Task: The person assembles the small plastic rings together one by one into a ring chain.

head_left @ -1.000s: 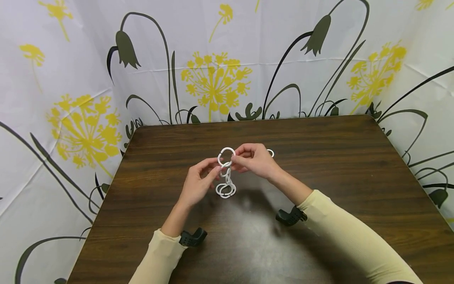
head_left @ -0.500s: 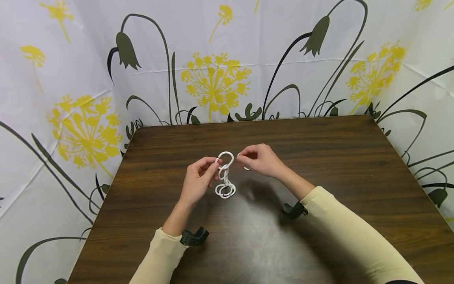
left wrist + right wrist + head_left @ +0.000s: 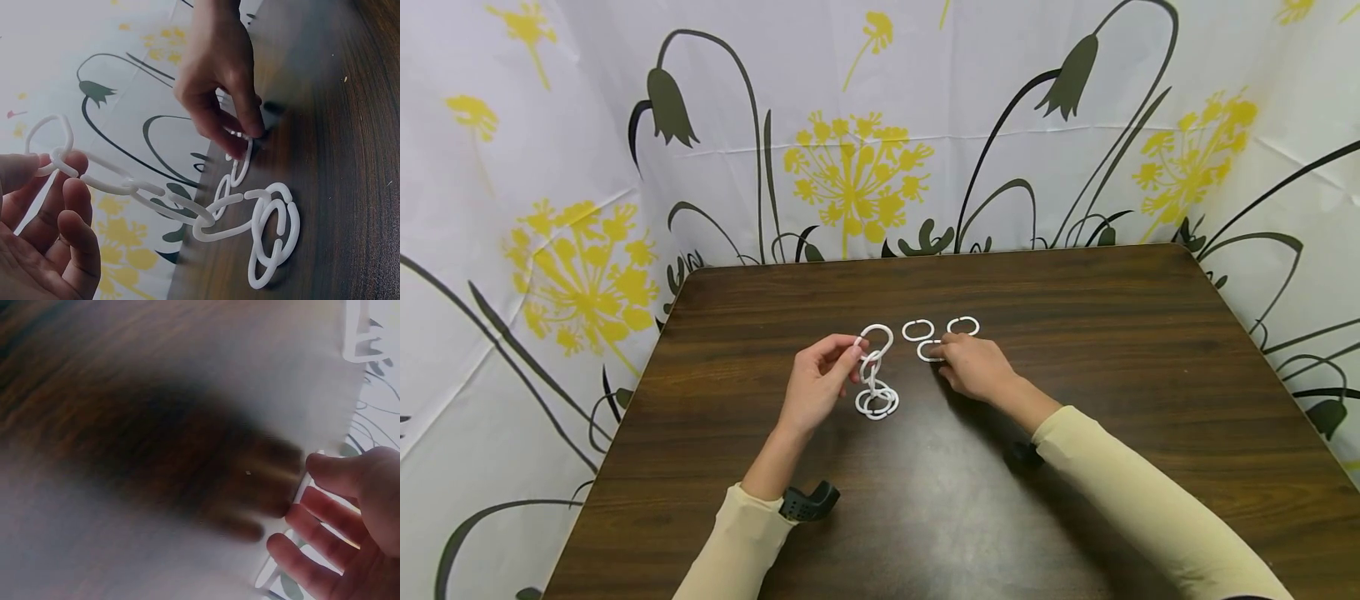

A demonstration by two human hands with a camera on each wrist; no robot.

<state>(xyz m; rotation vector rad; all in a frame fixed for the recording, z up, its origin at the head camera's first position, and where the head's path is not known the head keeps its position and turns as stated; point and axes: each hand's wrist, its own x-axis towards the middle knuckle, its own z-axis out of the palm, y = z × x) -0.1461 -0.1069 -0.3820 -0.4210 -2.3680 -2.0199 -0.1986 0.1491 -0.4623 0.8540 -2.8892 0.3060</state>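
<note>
Head view: white chain (image 3: 874, 388), lengthwise downward

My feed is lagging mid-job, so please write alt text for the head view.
The left hand holds up the top of a chain of white rings, its lower end resting on a dark wood-grain table. To its right, the right hand is at one of three loose white rings. Behind is a white flowered curtain.
</note>
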